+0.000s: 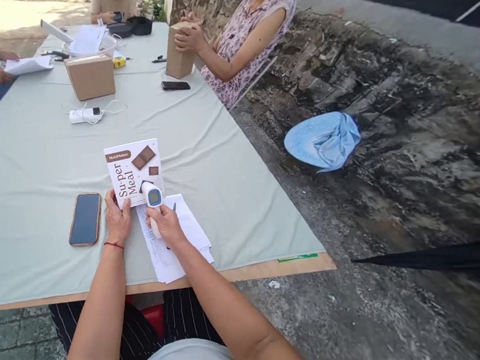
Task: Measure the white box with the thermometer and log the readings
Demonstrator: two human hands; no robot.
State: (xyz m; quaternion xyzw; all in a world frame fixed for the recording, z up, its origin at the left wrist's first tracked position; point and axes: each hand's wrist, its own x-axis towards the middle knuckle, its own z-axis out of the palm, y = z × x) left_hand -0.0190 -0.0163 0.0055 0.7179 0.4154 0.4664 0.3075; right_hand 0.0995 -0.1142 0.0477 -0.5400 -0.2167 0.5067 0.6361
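Observation:
My left hand (pixel 118 217) grips the lower left corner of a white box (pixel 134 162) printed "Su-per Meal", which stands upright on the table with brown bars pictured on its face. Wrapped round the handle of a white infrared thermometer (pixel 153 195) is my right hand (pixel 165 224). The thermometer's small screen faces me, and its body covers the box's lower right part. Under my right hand lie printed sheets of paper (pixel 191 224) with a pen (pixel 175 207), partly hidden. Left of my left hand a phone (pixel 85 219) in a brown case lies flat.
Farther up the cloth-covered table (pixel 36 182) are a white power strip (pixel 85 115) with cables, a cardboard box (pixel 91 78), a black phone (pixel 175 85) and a basket of papers (pixel 88 42). A co-worker at right holds another carton (pixel 179 50). Two more people sit beyond.

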